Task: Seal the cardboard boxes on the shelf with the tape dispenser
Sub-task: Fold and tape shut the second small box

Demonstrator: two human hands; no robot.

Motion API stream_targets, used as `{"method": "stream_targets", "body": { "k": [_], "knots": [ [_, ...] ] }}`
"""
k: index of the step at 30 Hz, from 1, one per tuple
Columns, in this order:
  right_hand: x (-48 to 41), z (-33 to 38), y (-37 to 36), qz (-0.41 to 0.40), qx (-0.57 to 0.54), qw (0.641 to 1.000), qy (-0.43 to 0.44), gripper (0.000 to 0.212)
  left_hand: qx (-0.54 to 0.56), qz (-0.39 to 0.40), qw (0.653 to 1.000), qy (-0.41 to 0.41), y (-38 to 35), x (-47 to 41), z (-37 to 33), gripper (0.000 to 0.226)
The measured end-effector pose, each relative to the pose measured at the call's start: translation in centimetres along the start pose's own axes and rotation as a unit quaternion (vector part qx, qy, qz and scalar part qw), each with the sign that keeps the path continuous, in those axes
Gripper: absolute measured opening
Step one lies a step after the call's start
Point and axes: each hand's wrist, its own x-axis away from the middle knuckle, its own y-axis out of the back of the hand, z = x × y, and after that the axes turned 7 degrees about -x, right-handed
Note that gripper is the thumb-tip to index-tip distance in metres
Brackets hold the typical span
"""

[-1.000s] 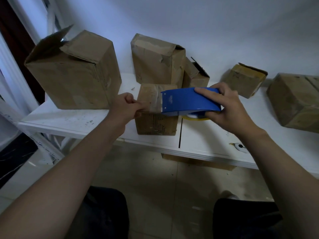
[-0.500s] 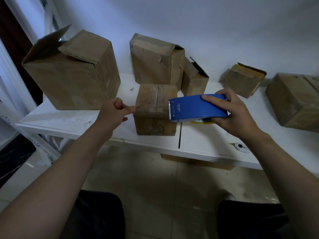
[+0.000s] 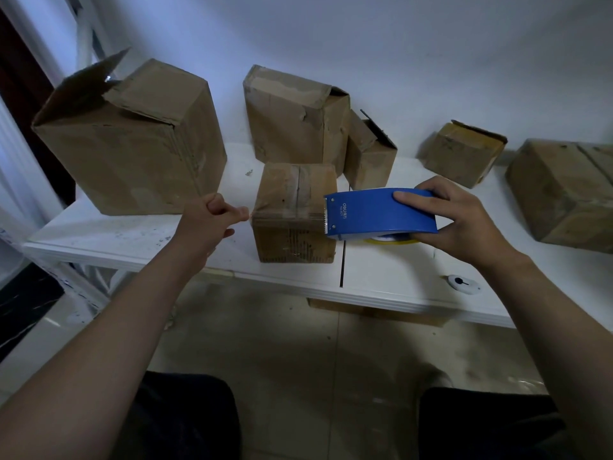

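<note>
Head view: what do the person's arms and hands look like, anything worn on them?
The left arm and right arm are bare to the frame edge, no sleeves showing. The left hand and right hand wear no gloves; no watch, ring or bracelet shows.

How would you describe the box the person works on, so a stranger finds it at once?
On the white shelf, the other boxes stand farther back, toward the wall. The small box stands alone near the front edge, between the left hand and the right hand. Only it has the blue tape dispenser across its right side.
</note>
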Motion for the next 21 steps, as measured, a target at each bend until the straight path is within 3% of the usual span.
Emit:
{"method": "stream_targets", "body": {
  "k": [12, 17, 21],
  "knots": [
    [-0.7, 1.1, 0.8, 0.052, -0.034, 0.998, -0.012, 0.066, -0.016, -0.038, 0.999, 0.006, 0.3, -1.1, 0.6, 0.047],
    [-0.3, 1.1, 1.4, 0.036, -0.044, 0.998, -0.033, 0.07, -0.018, -0.019, 1.0, -0.012, -0.2, -0.7, 0.7, 0.021],
    [0.3, 0.3, 1.1, 0.031, -0.029, 0.999, -0.021, 0.073, -0.01, -0.021, 1.0, -0.015, -0.7, -0.6, 0.9, 0.022]
  ]
}}
